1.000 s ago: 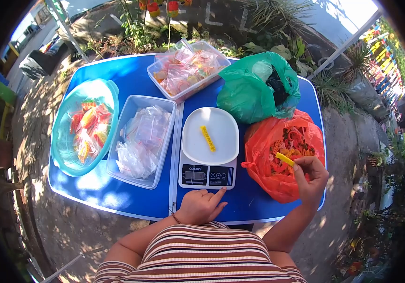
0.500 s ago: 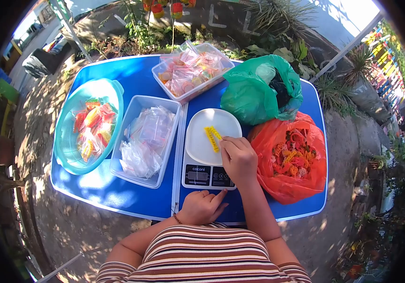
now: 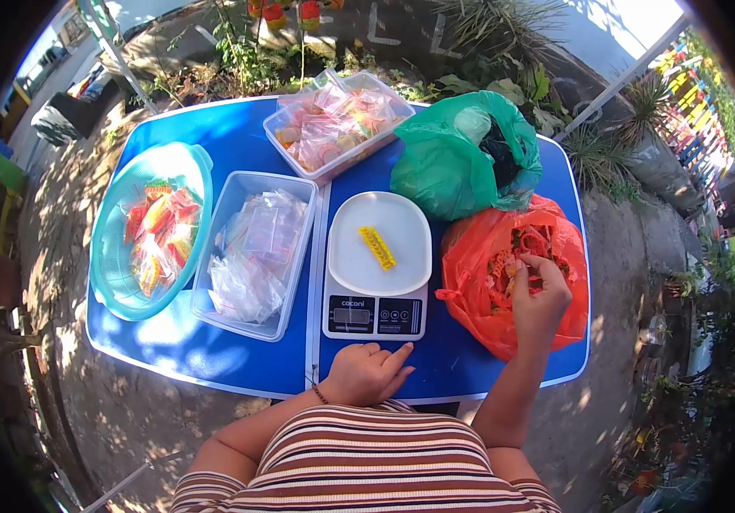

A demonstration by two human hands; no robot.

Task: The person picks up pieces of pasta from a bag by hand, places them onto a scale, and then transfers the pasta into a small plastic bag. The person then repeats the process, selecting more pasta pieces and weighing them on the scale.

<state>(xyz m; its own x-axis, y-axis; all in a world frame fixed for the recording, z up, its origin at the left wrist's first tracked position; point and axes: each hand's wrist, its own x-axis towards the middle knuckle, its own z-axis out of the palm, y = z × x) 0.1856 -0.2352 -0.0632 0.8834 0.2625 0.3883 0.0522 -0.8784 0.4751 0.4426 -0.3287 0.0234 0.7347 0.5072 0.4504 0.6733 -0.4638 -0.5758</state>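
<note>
My right hand (image 3: 543, 291) is over the open red plastic bag (image 3: 478, 312), thumb and fingers pinched together. A small yellow bit shows at the fingertips, looking like the ridged piece on the scale. Inside the bag lie many red, orange and yellow crinkled pieces (image 3: 501, 282). One yellow ridged piece (image 3: 377, 248) rests on the white plate of the kitchen scale (image 3: 342, 278). Just below the scale, my left hand (image 3: 367, 374) lies at the table's front edge, holding nothing, its index finger and thumb stretched out. The scale's display is too dim to read.
Behind the red bag stands a green plastic bag (image 3: 436, 175). Left of the scale is a clear tub (image 3: 306, 248) of small zip bags. A teal basket (image 3: 104, 256) and a second tub (image 3: 346, 162) hold filled packets. All stand on a blue folding table (image 3: 171, 359).
My right hand has moved right, from the scale plate to the red bag. Of two yellow pieces on the plate, one is gone from it. My left hand stays in place.
</note>
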